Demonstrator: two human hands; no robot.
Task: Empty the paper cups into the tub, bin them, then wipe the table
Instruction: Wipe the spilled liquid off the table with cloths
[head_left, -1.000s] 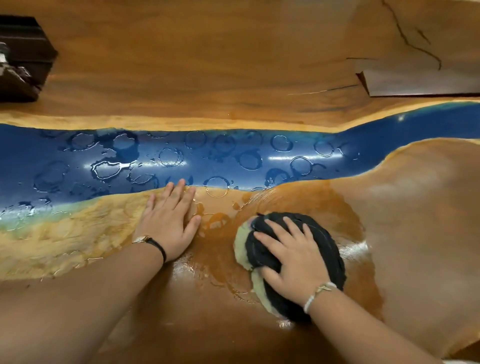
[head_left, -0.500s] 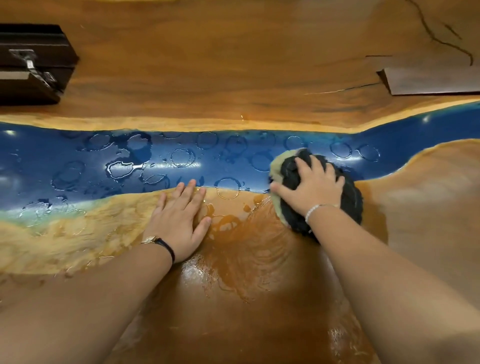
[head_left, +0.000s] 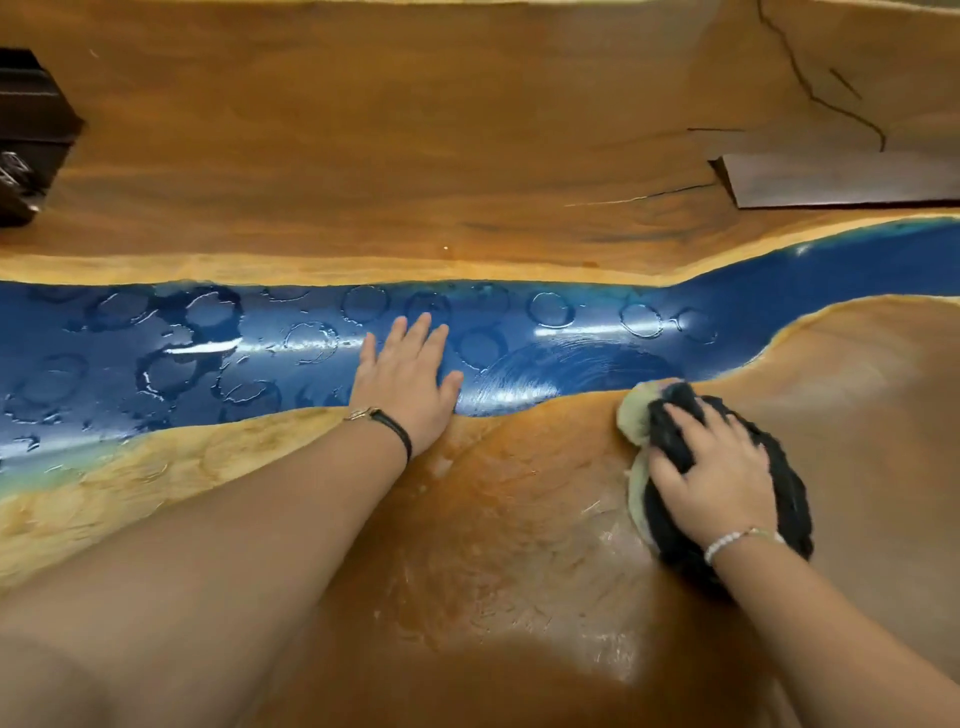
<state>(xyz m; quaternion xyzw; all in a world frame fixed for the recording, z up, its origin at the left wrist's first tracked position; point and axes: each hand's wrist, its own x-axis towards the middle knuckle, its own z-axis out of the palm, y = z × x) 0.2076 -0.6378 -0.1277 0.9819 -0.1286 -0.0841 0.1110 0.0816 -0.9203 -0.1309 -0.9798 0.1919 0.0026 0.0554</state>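
My left hand (head_left: 408, 379) lies flat on the surface's blue strip (head_left: 857, 265), mid-frame. My right hand (head_left: 711, 478) presses spread fingers on the cloth (head_left: 784, 493), lower right. Risk, I judge: my palm slipping on the wet rings (head_left: 311, 340) and smearing them.

light: warm, fairly bright | glare: white streaks on wet blue resin strip (head_left: 208, 345) | blur: near forearms (head_left: 234, 545) soft; cloth (head_left: 789, 493) smeared | edges: bowed

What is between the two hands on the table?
Head view: no objects, just wet streaky wood and a wiped blue patch, from left hand to right hand.
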